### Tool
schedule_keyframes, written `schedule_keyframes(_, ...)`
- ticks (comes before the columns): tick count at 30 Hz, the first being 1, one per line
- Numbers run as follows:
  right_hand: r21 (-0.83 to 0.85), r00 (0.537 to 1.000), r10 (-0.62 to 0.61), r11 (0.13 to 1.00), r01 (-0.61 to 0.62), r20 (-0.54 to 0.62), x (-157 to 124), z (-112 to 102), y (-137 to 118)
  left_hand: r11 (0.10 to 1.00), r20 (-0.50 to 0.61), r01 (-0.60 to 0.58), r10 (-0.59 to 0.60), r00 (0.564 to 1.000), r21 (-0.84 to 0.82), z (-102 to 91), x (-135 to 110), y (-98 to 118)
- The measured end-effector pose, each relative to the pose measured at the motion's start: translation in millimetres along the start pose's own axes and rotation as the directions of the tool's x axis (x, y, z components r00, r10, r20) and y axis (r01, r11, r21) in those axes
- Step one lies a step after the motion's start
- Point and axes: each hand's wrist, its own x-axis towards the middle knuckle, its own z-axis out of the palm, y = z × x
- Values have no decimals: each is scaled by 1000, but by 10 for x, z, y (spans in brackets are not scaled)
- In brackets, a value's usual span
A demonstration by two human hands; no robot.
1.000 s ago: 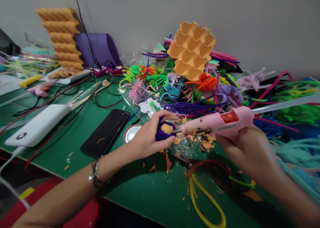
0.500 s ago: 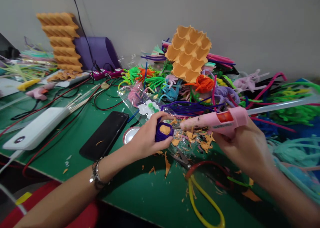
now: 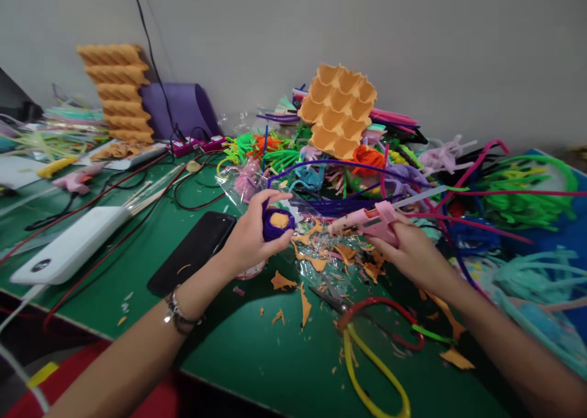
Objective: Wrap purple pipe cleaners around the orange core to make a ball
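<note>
Here, in the head view, the left hand (image 3: 250, 239) is closed around a small purple fuzzy-wire coil (image 3: 276, 221) with an orange centre. Its fingers curl behind the coil and the thumb lies over the top, and it holds the coil lifted just above the green table mat (image 3: 257, 351), about the middle of the surface. The right hand (image 3: 406, 253) grips a pink plastic glue gun (image 3: 373, 219), fingers wrapped round its handle. The nozzle points left at the coil, near it but not touching. A clear glue stick (image 3: 417, 197) juts from the gun's back. Under both hands lie torn orange foam scraps (image 3: 316, 262). A flat black phone (image 3: 192, 253) lies just left of the left hand, and a white oblong power bank (image 3: 68, 244) lies farther toward the left edge. Scissors with yellow and red loop handles (image 3: 367, 351) lie toward the near edge. Toward the far edge — a heap of coloured fuzzy wires (image 3: 527, 204), topped by an orange honeycomb foam piece (image 3: 337, 109).
</note>
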Motion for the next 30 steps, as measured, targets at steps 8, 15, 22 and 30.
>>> schedule_keyframes(8,33,987,-117,993,114,109,-49,245,-2,996,-102,-44,36,994,-81,-43,66,-10)
schedule_keyframes(15,2,977,-146,989,147,153,-57,123,-40,975,-169,-153,125,978,-162,-203,88,229)
schedule_keyframes(22,-25,968,-165,985,173,189,-73,-60,-71,938,26,-149,166,986,-314,-208,56,437)
schedule_keyframes(30,-117,997,-74,990,78,37,-128,-731,3,925,80,-182,220,972,-334,-181,75,535)
